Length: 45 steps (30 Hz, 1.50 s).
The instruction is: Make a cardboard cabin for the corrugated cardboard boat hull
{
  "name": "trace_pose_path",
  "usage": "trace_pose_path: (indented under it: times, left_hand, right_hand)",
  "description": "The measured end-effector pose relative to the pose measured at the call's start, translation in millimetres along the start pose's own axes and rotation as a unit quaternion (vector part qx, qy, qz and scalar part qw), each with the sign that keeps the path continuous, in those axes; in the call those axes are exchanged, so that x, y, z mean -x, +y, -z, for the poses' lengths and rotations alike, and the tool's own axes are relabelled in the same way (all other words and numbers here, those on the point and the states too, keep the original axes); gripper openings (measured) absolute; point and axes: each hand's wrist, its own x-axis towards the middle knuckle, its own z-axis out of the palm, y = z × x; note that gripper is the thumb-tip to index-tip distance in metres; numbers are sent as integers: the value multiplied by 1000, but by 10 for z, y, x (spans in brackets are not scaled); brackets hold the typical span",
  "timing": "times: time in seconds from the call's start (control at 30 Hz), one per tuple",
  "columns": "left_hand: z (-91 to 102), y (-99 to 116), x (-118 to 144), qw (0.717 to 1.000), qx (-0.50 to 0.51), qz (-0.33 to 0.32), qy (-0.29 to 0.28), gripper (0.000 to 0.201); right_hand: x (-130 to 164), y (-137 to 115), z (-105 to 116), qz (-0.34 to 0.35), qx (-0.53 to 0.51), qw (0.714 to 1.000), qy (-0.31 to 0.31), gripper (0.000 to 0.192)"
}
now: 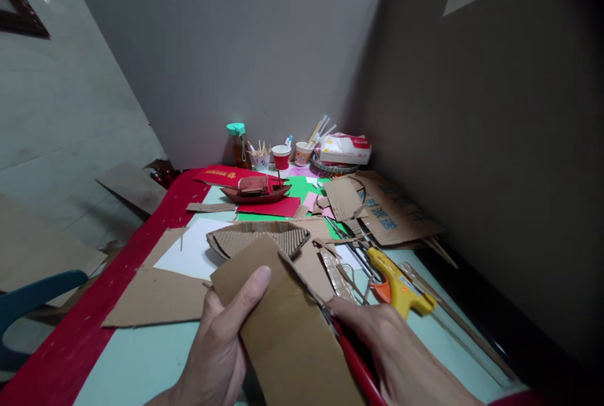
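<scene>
1. Head view: left hand (pixel 231 330), entering from the bottom edge, angled up and inward; thumb laid flat over the card face, pointing away from the body.
2. Left hand, grip: closed, pinching the brown cardboard piece (pixel 287 337) between thumb above and fingers beneath.
3. Right hand (pixel 387 337), entering from lower right, forearm slanting inward; back of hand uppermost, index finger reaching to the cardboard's right edge.
4. Right hand, grip: curled around a red-handled tool (pixel 359 369), its dark metal part against that edge; tool type largely hidden.
5. Cardboard piece: tilted, raised above the table (pixel 146 355), between both hands, its far corner overlapping the view of a corrugated boat hull (pixel 243 241).
6. Yellow glue gun (pixel 399 281): lying beyond the right hand.
</scene>
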Motion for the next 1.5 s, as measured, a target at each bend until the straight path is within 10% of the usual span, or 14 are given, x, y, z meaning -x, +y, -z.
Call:
trace_pose_path:
  times: [1.5]
  left_hand:
    - [110, -79, 10, 987, -69, 85, -115, 76]
  right_hand:
    - [-31, 43, -169, 45, -50, 997, 33, 20]
